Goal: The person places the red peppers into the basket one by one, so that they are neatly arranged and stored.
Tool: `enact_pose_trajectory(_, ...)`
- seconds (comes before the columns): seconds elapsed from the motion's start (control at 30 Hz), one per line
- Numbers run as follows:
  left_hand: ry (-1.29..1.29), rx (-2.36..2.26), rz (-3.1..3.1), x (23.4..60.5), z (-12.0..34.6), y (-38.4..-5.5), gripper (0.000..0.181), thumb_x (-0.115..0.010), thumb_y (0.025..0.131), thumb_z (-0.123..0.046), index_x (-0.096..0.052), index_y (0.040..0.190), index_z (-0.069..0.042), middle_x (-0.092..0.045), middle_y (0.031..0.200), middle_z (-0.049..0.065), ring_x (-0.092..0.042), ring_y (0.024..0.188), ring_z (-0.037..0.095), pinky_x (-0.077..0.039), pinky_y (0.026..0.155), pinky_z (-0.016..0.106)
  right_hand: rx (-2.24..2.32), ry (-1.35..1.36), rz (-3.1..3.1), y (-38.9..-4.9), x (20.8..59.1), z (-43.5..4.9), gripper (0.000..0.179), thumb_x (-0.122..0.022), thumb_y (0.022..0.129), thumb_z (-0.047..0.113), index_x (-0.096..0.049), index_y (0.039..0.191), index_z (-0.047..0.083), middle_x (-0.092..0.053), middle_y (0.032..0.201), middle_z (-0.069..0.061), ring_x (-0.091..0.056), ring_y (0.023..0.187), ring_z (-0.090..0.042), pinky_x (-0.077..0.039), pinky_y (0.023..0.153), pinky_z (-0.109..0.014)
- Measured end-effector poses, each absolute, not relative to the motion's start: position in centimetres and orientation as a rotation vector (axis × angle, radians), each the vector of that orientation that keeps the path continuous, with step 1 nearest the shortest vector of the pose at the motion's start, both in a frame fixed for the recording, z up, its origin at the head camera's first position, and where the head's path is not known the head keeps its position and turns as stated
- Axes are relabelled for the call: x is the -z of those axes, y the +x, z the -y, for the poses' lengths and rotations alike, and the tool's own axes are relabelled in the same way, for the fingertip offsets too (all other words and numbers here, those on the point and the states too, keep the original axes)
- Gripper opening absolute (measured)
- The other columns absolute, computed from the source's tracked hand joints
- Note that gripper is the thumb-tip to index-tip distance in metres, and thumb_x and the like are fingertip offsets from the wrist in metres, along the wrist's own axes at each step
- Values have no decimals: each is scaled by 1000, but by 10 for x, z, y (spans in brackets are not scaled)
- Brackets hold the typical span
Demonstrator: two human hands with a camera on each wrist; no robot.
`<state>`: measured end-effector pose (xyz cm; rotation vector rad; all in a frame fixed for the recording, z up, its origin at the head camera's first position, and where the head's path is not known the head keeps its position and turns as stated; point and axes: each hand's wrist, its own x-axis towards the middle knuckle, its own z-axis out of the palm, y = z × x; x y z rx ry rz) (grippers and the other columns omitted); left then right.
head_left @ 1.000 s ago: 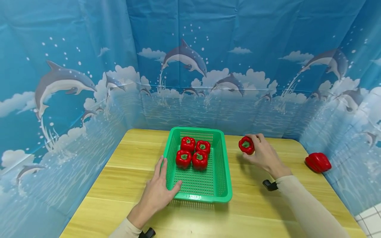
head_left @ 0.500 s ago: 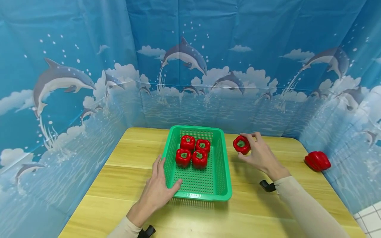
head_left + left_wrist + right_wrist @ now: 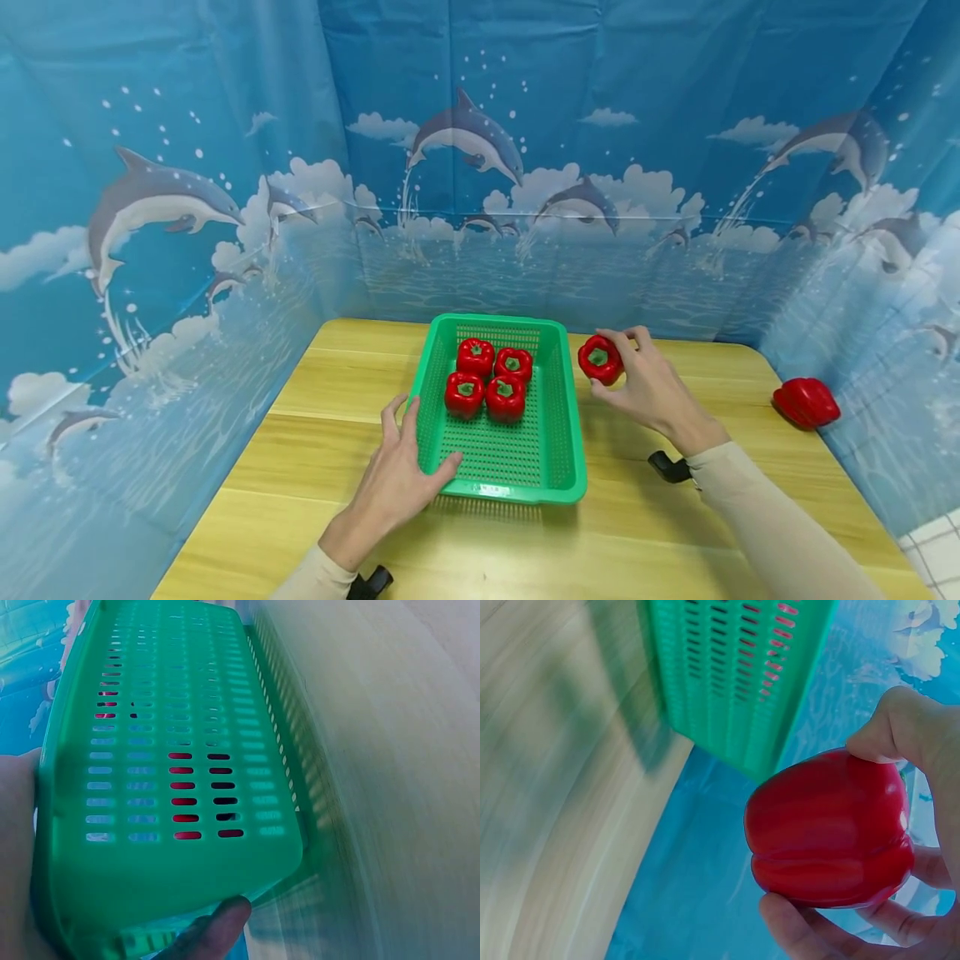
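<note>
My right hand [image 3: 651,383] holds a red bell pepper [image 3: 600,360] just right of the green basket [image 3: 572,417], its green stem end facing up. In the right wrist view the thumb lies on one side of the bell pepper [image 3: 829,832] and the fingers [image 3: 799,926] on the other. My left hand [image 3: 393,479] grips the basket's near left corner, thumb over the rim; a fingertip [image 3: 229,922] shows against the basket's lower wall [image 3: 172,877] in the left wrist view. Several red bell peppers [image 3: 506,398] stand together inside the basket.
Another red bell pepper [image 3: 806,402] lies on its side at the right edge of the wooden table [image 3: 300,467]. A blue dolphin-print curtain [image 3: 480,267] hangs behind and on both sides of the table.
My right hand has carried its bell pepper a little left, closer to the basket. My left hand and the basket have hardly moved.
</note>
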<state>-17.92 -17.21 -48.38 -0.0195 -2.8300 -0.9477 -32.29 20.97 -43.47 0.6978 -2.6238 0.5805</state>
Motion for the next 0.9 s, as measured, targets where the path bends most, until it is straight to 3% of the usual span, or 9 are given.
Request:
enact_pose_trajectory(0.47,-57,975,2882,481,178,-175,121,-64,88,-83,-7,174,-19,0,179,-11,-50,52,11,-41,43,29,-629,749,2622,-311,419,-180,79,-81,90,36,-48,159,16,-50,134,-18,-66,85,-19,-58,73,-38)
enact_pose_trajectory(0.67,-52,1011,2876,482,179,-175,122,-67,87,-82,-6,174,-21,1,179,-13,-55,56,13,-42,44,30,-662,788,2628,-307,413,-164,78,-80,90,36,-49,158,14,-51,134,-16,-64,83,-16,-56,71,-35)
enact_pose_trajectory(0.8,-62,1037,2835,483,179,-174,123,-71,87,-77,-9,174,-17,-6,179,-8,-71,84,23,-49,52,29,-679,819,2637,-304,412,-154,76,-79,90,35,-49,158,17,-51,134,-15,-62,83,-15,-53,70,-33)
enact_pose_trajectory(0.9,-67,1059,2802,483,179,-174,123,-74,87,-75,-11,173,-14,-11,178,-4,-71,107,31,-53,61,28,-689,843,2643,-303,411,-146,76,-79,90,35,-49,158,21,-51,132,-12,-60,80,-14,-51,67,-32)
